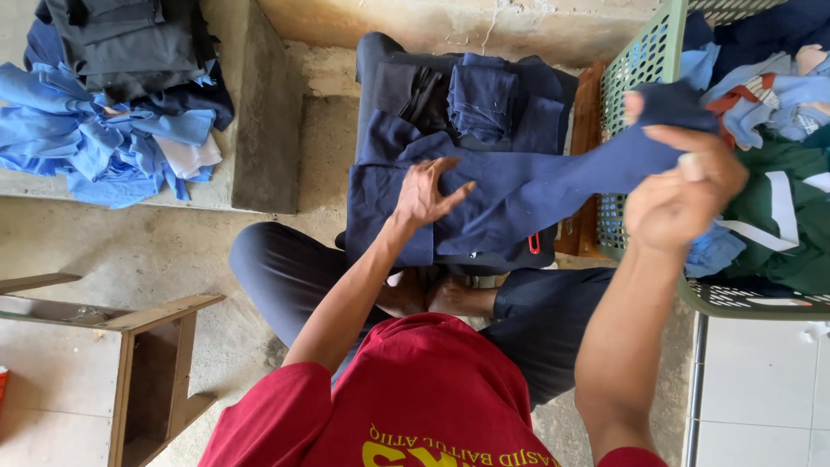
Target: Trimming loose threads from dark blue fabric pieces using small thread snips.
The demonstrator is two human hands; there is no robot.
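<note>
The right hand (683, 195) pinches one end of the soft, light navy garment (519, 195), while the open left hand (428, 195) presses it flat, gripping nothing.

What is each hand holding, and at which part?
Right hand grips one end of the dark blue garment; left hand lies flat on its middle.

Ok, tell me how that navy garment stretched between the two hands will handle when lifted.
The navy garment probably handles floppy: it creases and sags between the left hand and the right hand. It seems light, since the right hand raises its end with a pinch. Lifted clear of the folded pile, it would likely droop and unfold.
</note>
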